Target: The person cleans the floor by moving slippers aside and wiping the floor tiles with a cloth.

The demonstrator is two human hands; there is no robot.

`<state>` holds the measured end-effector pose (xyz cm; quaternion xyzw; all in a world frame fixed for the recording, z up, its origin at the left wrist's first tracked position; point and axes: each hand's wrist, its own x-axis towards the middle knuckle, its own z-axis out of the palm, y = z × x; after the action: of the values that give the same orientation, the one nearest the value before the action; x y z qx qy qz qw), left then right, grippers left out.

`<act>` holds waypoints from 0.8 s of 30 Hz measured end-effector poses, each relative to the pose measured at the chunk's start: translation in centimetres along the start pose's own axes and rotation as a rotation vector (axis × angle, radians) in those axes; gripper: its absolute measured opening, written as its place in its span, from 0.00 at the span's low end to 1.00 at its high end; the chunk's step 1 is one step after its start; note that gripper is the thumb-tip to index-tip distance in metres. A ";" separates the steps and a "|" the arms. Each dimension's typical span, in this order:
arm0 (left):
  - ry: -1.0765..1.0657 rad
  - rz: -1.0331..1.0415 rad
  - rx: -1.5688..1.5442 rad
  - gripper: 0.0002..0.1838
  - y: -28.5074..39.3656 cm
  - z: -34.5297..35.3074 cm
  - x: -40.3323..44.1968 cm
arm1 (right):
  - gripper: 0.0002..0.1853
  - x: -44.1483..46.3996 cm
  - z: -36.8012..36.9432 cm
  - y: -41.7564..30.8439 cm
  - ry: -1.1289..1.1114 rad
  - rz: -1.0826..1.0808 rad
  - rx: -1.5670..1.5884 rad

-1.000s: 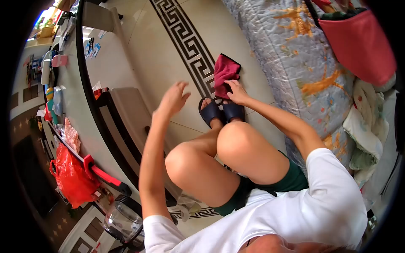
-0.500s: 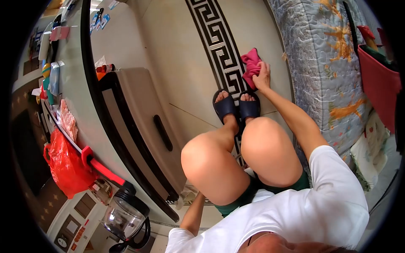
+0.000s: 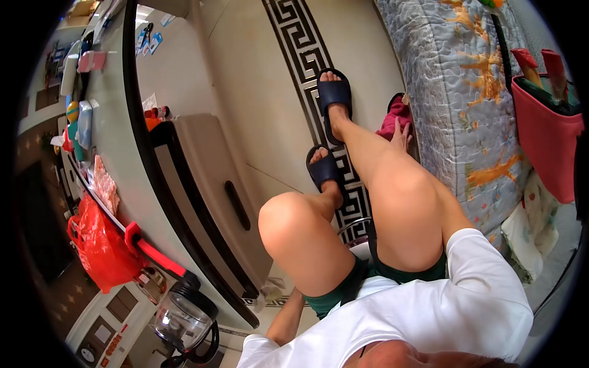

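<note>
My right hand (image 3: 401, 135) is low at the floor, gripping a bunched dark-pink cloth (image 3: 396, 115) beside the foot of the quilt-covered bed (image 3: 429, 80). Part of the cloth lies against the bed's lower edge, and my right leg hides most of that forearm. Of my left arm only the forearm (image 3: 287, 319) shows; the hand is hidden behind my left thigh. Both feet wear dark slippers; the right slipper (image 3: 335, 98) is farther forward than the left slipper (image 3: 324, 167).
A patterned floor strip (image 3: 300, 40) runs under my feet. To the left stand a cabinet (image 3: 208, 165) and a table (image 3: 113, 122) bearing a red plastic bag (image 3: 104, 248) and a glass kettle (image 3: 184, 319). A pink pouch (image 3: 546, 135) hangs by the bed.
My right hand has moved the cloth rightward from the patterned strip to the bed's edge. My right foot has stepped forward, and the left slipper has shifted slightly back.
</note>
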<state>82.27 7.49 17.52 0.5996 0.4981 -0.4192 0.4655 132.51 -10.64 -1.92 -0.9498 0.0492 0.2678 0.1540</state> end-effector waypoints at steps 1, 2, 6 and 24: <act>0.000 -0.011 0.003 0.12 0.2 -0.2 -0.2 | 0.58 0.2 -0.2 -0.2 -0.010 0.012 -0.008; 0.006 -0.015 0.005 0.12 0.5 -0.5 -0.1 | 0.58 0.2 -0.6 -0.6 -0.020 0.025 -0.017; 0.018 -0.013 0.023 0.13 2.3 -2.1 -0.1 | 0.56 -0.2 -1.6 -1.5 0.009 0.040 0.092; 0.058 -0.026 -0.100 0.16 10.0 -9.6 2.6 | 0.54 9.2 -2.3 -6.0 0.072 0.015 -0.051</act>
<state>92.91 16.70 18.47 0.5810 0.5393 -0.3823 0.4748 142.48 -5.79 -3.31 -0.9620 0.0548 0.2358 0.1259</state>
